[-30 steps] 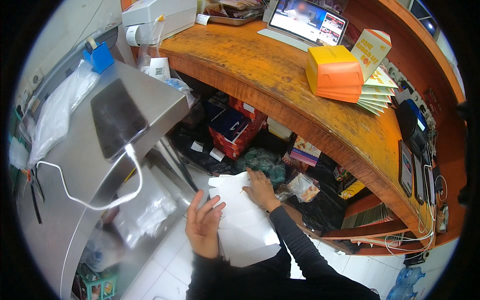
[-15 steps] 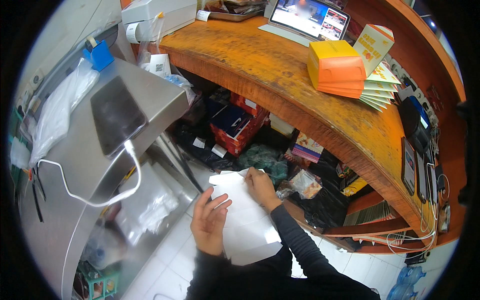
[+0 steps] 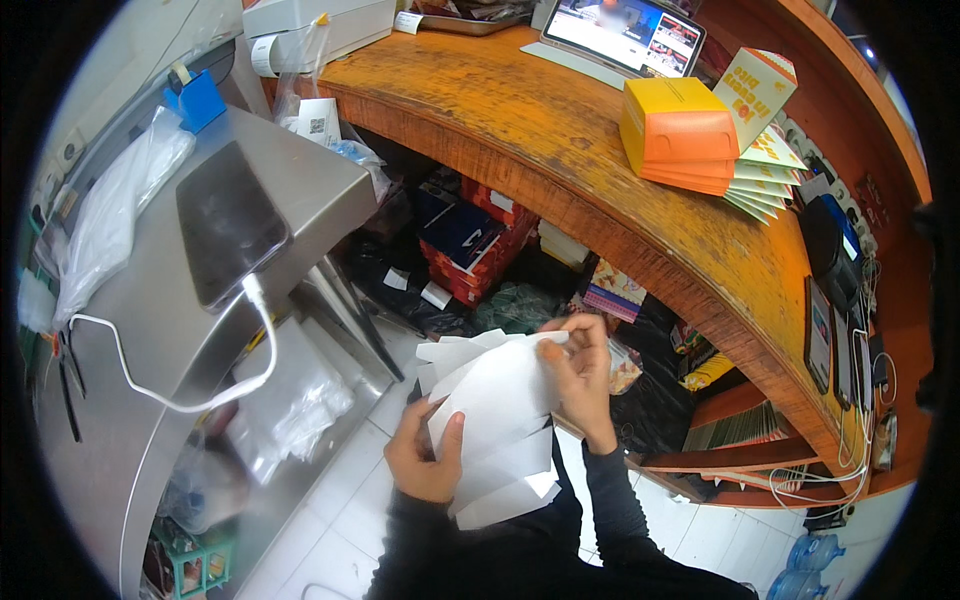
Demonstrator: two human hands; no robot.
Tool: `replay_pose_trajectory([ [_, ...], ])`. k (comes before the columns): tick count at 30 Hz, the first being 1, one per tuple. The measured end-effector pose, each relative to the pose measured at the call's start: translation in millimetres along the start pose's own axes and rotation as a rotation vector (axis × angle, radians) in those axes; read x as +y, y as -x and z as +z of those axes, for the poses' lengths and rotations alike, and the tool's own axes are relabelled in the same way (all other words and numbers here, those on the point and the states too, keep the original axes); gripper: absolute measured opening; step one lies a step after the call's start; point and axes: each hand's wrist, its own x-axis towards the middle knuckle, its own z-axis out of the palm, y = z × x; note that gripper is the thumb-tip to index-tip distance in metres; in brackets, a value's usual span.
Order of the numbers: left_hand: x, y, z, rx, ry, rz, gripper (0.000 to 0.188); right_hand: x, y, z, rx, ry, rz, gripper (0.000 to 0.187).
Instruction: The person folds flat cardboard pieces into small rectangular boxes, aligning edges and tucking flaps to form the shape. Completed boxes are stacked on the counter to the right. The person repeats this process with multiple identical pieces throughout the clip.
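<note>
White card sheets [image 3: 490,405] found held at both sides

The left edge of the sheets is gripped by the left hand [image 3: 425,458], which is partly closed; the thumb is laid over the upper face, and the finger placement beneath is partly hidden. The upper right corner of the top sheet is pinched between thumb and fingers by the right hand [image 3: 583,375], nearly closed. The top sheet is bowed and overlapping flaps are fanned out at the far and near ends. The sheets are positioned over the lap.

At left, the side is bounded by the edge of a metal table [image 3: 320,185]. White floor tiles [image 3: 325,545] are exposed between it and the lap. At right, the space is bounded by a curved wooden desk [image 3: 470,100].

On the metal table, a dark flat device [image 3: 230,225] is joined to a white cable [image 3: 225,405], looped over the table's edge. Clear plastic packs [image 3: 290,415] are stored below. Beyond the sheets, space under the desk is obstructed by red boxes [image 3: 465,260] and black plastic [image 3: 650,405]. Yellow and orange cartons [image 3: 685,145] are stacked on the desk.
</note>
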Motion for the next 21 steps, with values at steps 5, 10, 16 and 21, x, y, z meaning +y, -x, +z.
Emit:
replay_pose_trajectory([
  [5,8,6,1,0.048,-0.283,0.221,0.027,-29,28,25,0.146,0.476,-0.224,0.024],
  [10,10,5,3,-0.104,-0.273,0.474,0.037,-39,40,28,-0.235,-0.193,0.215,0.016],
  [16,8,5,3,-0.034,-0.124,0.467,0.029,-35,34,21,-0.292,-0.311,0.309,0.021],
  [21,15,13,0,-0.052,-0.027,0.262,0.029,-33,41,28,-0.237,-0.262,0.262,0.03],
])
